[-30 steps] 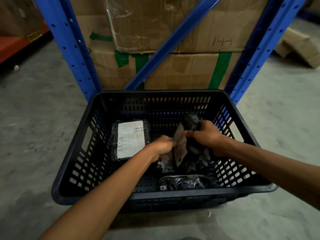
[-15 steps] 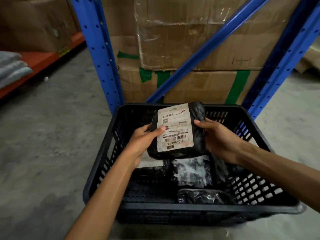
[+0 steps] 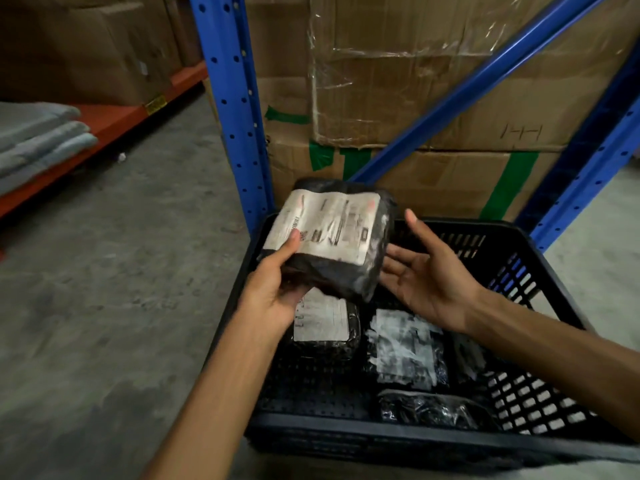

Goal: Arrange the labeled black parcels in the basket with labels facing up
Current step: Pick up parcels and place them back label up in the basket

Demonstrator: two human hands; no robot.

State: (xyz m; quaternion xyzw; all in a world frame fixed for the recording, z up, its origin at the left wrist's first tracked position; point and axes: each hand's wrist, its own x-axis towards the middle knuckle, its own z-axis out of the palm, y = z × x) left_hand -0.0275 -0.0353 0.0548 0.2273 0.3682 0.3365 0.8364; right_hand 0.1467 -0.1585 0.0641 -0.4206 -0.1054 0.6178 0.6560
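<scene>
Overhead, black parcel (image 3: 332,237) held above the basket's (image 3: 398,439) far-left corner, white label up and tilted toward me. My left hand (image 3: 277,289) grips its near-left edge, thumb on the label. My right hand (image 3: 426,275) sits just beside its right edge, fingers (image 3: 414,220) spread loose, palm up. Below in the basket: two parcels label-up (image 3: 322,318) (image 3: 405,348), one plain black bundle (image 3: 433,408) near the front wall. Blue rack upright (image 3: 235,109) and taped cartons (image 3: 433,98) stand close behind.
</scene>
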